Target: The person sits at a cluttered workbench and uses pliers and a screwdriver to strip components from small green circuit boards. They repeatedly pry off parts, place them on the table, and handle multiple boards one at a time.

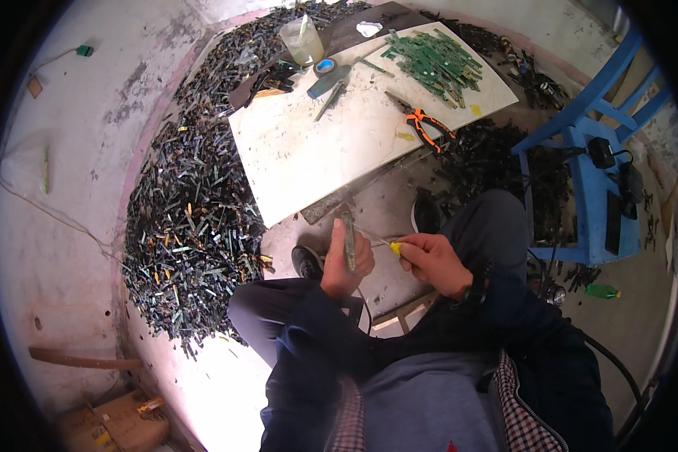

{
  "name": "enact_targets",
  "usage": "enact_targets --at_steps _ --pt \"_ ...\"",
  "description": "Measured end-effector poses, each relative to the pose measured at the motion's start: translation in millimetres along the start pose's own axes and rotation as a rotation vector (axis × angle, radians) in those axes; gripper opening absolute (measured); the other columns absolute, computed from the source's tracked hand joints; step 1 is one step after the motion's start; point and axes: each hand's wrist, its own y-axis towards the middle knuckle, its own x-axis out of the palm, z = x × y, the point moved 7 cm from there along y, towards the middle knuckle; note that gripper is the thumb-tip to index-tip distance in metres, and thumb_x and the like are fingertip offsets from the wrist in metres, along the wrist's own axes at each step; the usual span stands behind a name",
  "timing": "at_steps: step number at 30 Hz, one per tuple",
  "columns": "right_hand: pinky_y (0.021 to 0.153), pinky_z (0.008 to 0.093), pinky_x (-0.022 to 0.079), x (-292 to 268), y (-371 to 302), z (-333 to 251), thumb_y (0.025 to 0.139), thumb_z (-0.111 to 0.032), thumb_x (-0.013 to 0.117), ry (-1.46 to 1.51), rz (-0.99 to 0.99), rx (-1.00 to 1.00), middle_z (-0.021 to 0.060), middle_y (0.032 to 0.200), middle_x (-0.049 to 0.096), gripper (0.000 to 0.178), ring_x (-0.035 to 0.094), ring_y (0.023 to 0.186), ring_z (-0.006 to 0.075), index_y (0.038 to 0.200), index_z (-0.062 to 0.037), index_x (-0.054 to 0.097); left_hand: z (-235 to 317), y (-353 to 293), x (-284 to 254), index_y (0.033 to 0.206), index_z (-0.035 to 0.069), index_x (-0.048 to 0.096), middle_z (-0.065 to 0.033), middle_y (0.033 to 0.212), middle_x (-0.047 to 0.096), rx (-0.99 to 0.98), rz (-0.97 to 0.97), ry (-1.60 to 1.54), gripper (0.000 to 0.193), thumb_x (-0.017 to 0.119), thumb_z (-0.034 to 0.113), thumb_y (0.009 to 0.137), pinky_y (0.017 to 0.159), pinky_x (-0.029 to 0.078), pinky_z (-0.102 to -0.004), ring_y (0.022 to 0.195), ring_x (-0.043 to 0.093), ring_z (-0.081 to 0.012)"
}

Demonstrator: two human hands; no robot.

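Note:
My left hand [344, 264] is closed round a narrow circuit board strip [349, 245], which stands nearly upright along the thumb. In my right hand [437, 265] is a thin screwdriver [395, 247] with a yellow handle, pinched between thumb and fingers. Its metal shaft points left toward the strip; whether the tip touches it I cannot tell. Both hands are above my lap, just in front of a white board table [301, 154]. On that table lie orange-and-black pliers [425, 128] and a pile of green circuit board strips [437, 64].
A heap of dark strips [196, 241] spreads over the floor at left. A cloudy cup [303, 45] and a blue tape roll [325, 66] sit at the table's far side. On the right are a blue chair [591, 177] with black adapters and a green bottle [603, 291].

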Motion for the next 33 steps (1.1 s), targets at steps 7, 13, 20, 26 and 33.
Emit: enact_targets --at_steps 7,13,20,26,33 --pt "0.058 0.0313 0.047 16.7 -21.1 -56.5 0.084 -0.006 0.064 -0.837 0.233 -0.602 0.0176 0.085 0.061 0.024 0.060 0.067 0.0299 0.108 -0.0045 0.062 3.1 -1.0 1.5 0.056 0.014 0.030 0.0024 0.050 0.026 -0.011 0.045 -0.014 0.061 0.030 0.060 0.096 0.043 0.020 -0.0275 0.042 0.023 -0.0115" --pt "0.055 0.0277 0.044 5.0 4.0 -11.4 0.088 -0.016 0.064 -0.121 0.076 -0.154 0.0049 0.077 0.062 0.026 0.057 0.062 0.0129 0.107 0.0013 0.062 4.9 4.0 -0.7 0.057 0.014 0.031 0.0020 0.050 0.027 0.004 0.041 0.021 0.061 0.031 0.061 0.095 0.043 0.021 -0.0279 0.043 0.024 -0.0118" --pt "0.061 0.0248 0.046 13.7 14.2 -24.8 0.089 -0.012 0.063 -0.115 0.054 -0.234 0.0051 0.075 0.064 0.024 0.056 0.066 0.0107 0.107 0.0046 0.061 20.7 3.9 -4.3 0.060 0.012 0.034 0.0002 0.052 0.030 0.075 0.046 0.043 0.063 0.029 0.066 0.093 0.043 0.024 -0.0276 0.043 0.027 -0.0127" --pt "0.065 0.0308 0.049 21.9 26.7 -55.9 0.087 -0.011 0.063 -0.457 0.121 -0.419 0.0194 0.084 0.064 0.024 0.064 0.071 0.0282 0.109 -0.0002 0.060 38.8 16.1 -4.1 0.063 0.013 0.034 -0.0008 0.055 0.033 0.064 0.031 0.009 0.064 0.024 0.070 0.091 0.043 0.025 -0.0273 0.044 0.028 -0.0133" --pt "0.063 0.0318 0.049 38.4 37.8 -80.2 0.086 -0.004 0.061 -0.751 0.125 -0.506 0.0186 0.084 0.063 0.027 0.063 0.071 0.0292 0.113 -0.0032 0.061 38.2 21.2 -15.1 0.065 0.012 0.036 -0.0020 0.057 0.035 0.014 0.165 -0.075 0.063 0.025 0.068 0.092 0.043 0.025 -0.0273 0.044 0.028 -0.0129"
